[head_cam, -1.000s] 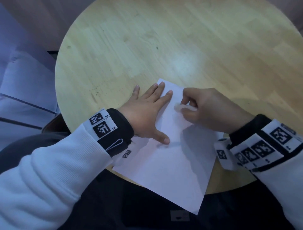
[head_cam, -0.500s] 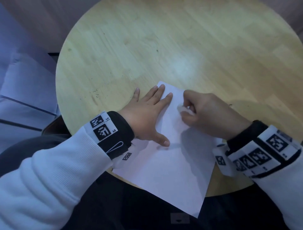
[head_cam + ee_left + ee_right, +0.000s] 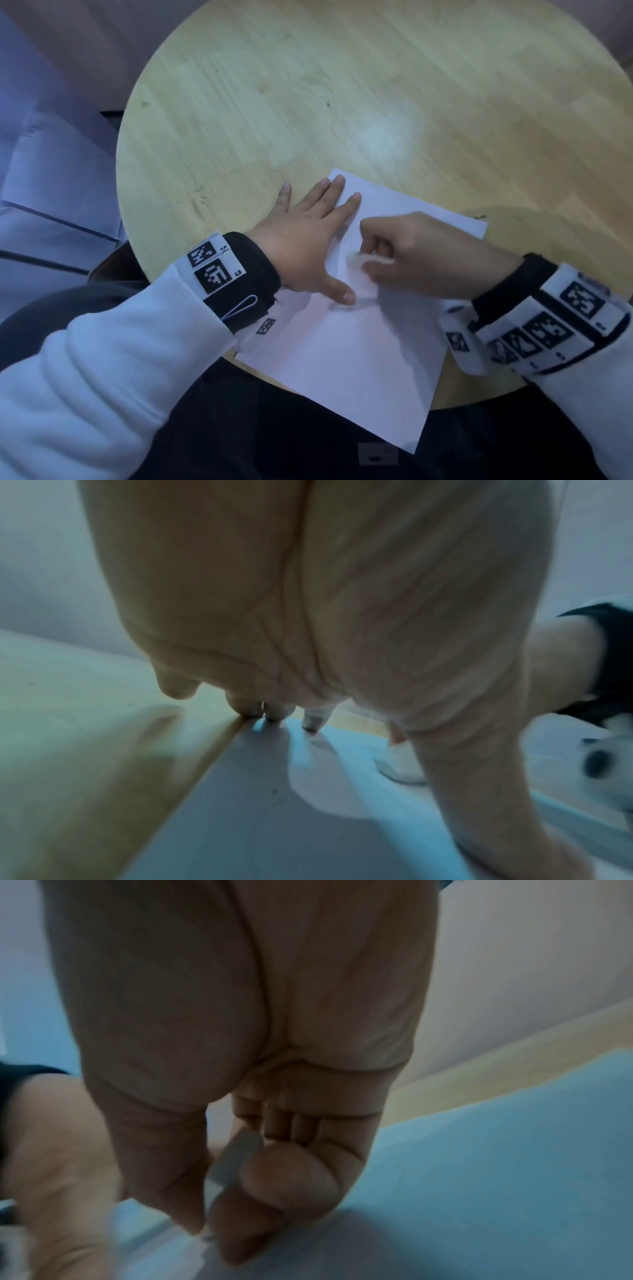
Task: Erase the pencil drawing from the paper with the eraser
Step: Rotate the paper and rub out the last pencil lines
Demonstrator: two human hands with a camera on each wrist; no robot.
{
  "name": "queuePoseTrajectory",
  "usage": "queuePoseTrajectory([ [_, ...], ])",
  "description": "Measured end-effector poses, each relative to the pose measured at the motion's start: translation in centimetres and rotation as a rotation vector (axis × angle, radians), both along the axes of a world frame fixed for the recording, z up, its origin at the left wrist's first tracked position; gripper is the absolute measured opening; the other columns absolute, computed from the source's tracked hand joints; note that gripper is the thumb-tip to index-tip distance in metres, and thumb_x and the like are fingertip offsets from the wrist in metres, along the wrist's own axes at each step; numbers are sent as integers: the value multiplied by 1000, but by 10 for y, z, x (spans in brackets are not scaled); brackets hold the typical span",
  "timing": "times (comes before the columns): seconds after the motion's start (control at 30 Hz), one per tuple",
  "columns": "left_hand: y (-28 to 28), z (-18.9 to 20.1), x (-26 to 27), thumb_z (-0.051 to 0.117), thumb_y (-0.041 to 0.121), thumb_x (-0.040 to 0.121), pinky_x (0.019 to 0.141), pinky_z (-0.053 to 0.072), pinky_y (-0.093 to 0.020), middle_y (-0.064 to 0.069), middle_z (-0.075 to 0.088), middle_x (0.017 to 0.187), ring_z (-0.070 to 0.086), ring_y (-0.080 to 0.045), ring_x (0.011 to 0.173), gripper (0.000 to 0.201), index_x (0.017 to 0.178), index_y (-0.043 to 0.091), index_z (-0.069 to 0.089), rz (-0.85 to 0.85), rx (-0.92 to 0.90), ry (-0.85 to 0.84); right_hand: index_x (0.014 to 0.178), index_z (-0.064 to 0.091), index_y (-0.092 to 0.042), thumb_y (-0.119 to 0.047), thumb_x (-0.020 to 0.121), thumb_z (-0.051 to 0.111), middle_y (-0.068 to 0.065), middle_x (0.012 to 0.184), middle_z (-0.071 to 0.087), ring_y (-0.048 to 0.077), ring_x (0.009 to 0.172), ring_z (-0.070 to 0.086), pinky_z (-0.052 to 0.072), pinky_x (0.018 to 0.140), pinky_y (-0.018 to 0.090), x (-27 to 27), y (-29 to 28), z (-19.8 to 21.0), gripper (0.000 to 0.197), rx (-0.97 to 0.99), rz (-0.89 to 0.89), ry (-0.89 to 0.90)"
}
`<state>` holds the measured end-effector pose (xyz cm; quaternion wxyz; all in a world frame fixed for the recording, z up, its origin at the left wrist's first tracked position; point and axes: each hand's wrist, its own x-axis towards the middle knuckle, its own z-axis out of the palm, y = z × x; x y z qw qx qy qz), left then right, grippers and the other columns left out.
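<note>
On paper (image 3: 346,359), right hand (image 3: 421,253) (pinching) eraser (image 3: 358,260)

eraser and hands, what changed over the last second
The right hand, pinching the white eraser, has slid it down the paper toward the person, so it now sits close to the left thumb. The left hand stays flat, fingers spread on the sheet's far left corner, and the paper has not visibly shifted on the round wooden table.

left hand (image 3: 301,240) flat, palm down, fingers straight and spread, thumb out toward right hand. right hand (image 3: 424,253) curled, thumb and fingers pinching eraser (image 3: 359,261), knuckles up. both forearms angled inward, wrists close, hands just beside each other.
</note>
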<state>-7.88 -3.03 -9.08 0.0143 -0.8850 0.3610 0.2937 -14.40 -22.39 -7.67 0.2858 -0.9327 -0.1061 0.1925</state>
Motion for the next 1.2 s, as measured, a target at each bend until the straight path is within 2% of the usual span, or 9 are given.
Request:
queuePoseTrajectory([
  [0.13, -1, 0, 0, 64, 89, 62, 121, -12, -60, 1, -35, 163, -32, -15, 150, 143, 158, 30, -24, -3, 15, -8, 79, 47, -23, -26, 89, 68, -4, 61, 49, 10, 55, 45, 33, 51, 33, 15, -21, -1, 23, -71, -164, -141],
  [0.3, -1, 0, 0, 65, 88, 62, 121, -11, -60, 1, -35, 163, -32, -15, 150, 142, 158, 30, -23, 5, 12, -2, 71, 48, -25, -24, 85, 68, -4, 59, 53, 12, 57, 48, 38, 54, 23, -5, 2, 2, 24, -4, 76, 11],
  [0.47, -2, 3, -1, 64, 88, 64, 121, -10, -63, -2, -34, 164, -31, -17, 151, 140, 157, 33, -23, -10, 29, -7, 74, 45, -26, -26, 89, 68, -5, 57, 47, 9, 52, 43, 31, 52, 33, 11, -18, -1, 27, -91, -143, -156],
  [0.53, -3, 4, -1, 65, 86, 64, 120, -9, -65, -5, -35, 163, -32, -19, 151, 135, 157, 39, -22, -16, 28, 0, 70, 39, -29, -22, 87, 68, -4, 57, 45, 11, 51, 41, 31, 51, 30, 2, -5, 0, 34, -84, -53, -124],
  [0.63, -5, 4, -1, 67, 84, 65, 119, -11, -66, -6, -37, 162, -33, -20, 150, 132, 156, 44, -21, -11, 35, 15, 73, 51, -25, -25, 87, 67, -4, 64, 58, 13, 60, 51, 39, 56, 25, -3, -4, 4, 22, -66, 54, 24],
  [0.77, -5, 3, -1, 66, 86, 65, 118, -10, -67, -6, -37, 162, -33, -20, 150, 133, 155, 44, -23, -3, 45, 5, 75, 49, -23, -29, 88, 68, -5, 60, 52, 9, 55, 47, 36, 52, 30, 11, -24, 2, 24, -99, -130, -130],
  [0.93, -5, 4, -2, 66, 86, 64, 117, -10, -69, -5, -36, 163, -32, -19, 151, 133, 156, 43, -21, -5, 55, -7, 74, 51, -23, -25, 84, 68, -8, 58, 52, 8, 56, 49, 39, 53, 23, -7, -4, 4, 20, -48, 74, 17],
  [1.1, -6, 2, -2, 64, 88, 63, 117, -10, -69, -5, -37, 162, -32, -19, 150, 134, 155, 43, -23, -5, 65, -11, 76, 51, -21, -29, 87, 67, -5, 60, 52, 8, 55, 47, 33, 51, 29, 9, -23, 1, 20, -90, -138, -117],
  [1.2, -6, 4, -2, 64, 87, 64, 117, -10, -69, -5, -37, 162, -32, -19, 151, 133, 155, 43, -23, -8, 71, -14, 75, 52, -22, -27, 85, 67, -4, 61, 57, 11, 57, 52, 40, 54, 30, -7, -4, 2, 19, -51, 44, 2],
])
